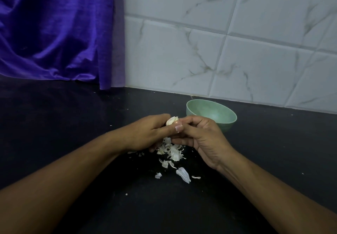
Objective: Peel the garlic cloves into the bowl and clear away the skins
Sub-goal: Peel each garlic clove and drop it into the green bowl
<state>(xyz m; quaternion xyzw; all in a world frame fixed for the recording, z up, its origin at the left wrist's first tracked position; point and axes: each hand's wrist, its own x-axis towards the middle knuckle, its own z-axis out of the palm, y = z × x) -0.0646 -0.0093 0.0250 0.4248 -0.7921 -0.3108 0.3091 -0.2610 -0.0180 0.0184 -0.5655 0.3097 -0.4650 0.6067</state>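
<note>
One loose pile of garlic skins (171,151) lies nearest on the black counter (73,128), with a few stray flakes camera-side, too many to count. Above the pile, two hands meet: left hand (145,131) and right hand (202,138) both pinch one partly skinned garlic clove (171,120), fingers curled, forearms angling in. Just behind the right hand stands one green bowl (209,110), upright, contents unclear; beyond it a marble-tile wall (237,51), with purple cloth (54,33) at left.

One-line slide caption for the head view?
Left hand and right hand peel a garlic clove over loose skins, green bowl behind.
</note>
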